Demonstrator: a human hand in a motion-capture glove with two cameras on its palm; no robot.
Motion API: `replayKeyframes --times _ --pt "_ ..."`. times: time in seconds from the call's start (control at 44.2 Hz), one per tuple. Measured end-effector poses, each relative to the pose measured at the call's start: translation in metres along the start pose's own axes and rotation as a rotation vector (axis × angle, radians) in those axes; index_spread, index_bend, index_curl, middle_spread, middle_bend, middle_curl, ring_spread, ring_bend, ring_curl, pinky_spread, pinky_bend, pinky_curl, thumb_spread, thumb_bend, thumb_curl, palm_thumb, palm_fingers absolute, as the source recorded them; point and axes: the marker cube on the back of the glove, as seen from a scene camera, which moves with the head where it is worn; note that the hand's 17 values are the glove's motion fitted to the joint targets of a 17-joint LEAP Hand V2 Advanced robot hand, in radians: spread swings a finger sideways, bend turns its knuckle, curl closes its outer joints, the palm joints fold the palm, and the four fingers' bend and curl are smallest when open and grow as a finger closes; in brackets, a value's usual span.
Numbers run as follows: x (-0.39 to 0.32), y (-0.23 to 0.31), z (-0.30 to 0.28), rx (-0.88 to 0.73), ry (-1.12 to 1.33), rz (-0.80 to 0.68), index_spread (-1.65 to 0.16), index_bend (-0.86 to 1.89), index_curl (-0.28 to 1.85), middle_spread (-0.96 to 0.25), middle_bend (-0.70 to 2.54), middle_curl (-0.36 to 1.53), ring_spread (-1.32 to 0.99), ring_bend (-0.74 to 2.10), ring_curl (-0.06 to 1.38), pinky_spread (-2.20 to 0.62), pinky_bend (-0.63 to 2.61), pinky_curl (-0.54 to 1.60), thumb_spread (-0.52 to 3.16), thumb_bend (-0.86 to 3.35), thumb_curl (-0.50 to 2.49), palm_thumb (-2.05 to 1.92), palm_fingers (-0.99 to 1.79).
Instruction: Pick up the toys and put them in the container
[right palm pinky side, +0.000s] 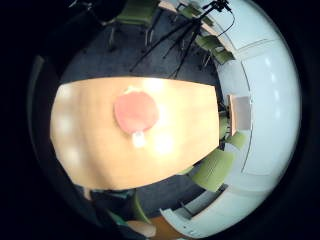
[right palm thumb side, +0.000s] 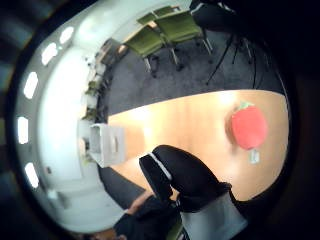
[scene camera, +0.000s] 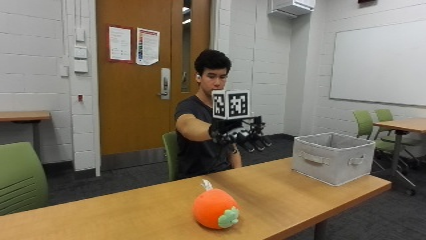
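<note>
My gloved right hand (scene camera: 241, 134) raised above table (scene camera: 293, 192), fingers relaxed, holding nothing. Orange plush toy (scene camera: 215, 209) sits on table, well apart from grey fabric container (scene camera: 331, 157).

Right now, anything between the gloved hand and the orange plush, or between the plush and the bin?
Nothing visible. The gloved right hand is raised above the table, holding nothing, with open air down to the orange plush toy. Between the toy and the grey fabric bin at the table's end lies only bare tabletop.
</note>
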Motion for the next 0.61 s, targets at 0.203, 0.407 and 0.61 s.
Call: replayKeyframes --times 0.203,0.407,0.61 --pt "0.047 -0.009 0.075 -0.081 0.024 0.057 -0.39 0.16 0.54 -0.18 0.27 0.48 -0.26 0.45 0.23 -0.04 0.88 0.29 1.05 -0.06 0.22 -0.07 -0.07" --pt "0.076 -0.013 0.122 -0.16 0.029 0.102 -0.39 0.14 0.49 -0.19 0.22 0.46 -0.21 0.34 0.22 0.0 0.91 0.3 1.05 -0.06 0.22 -0.07 -0.09" --pt "0.103 -0.011 0.168 -0.255 0.038 0.149 -0.39 0.12 0.43 -0.19 0.18 0.44 -0.15 0.27 0.21 0.03 0.92 0.32 1.03 -0.06 0.21 -0.06 -0.11"
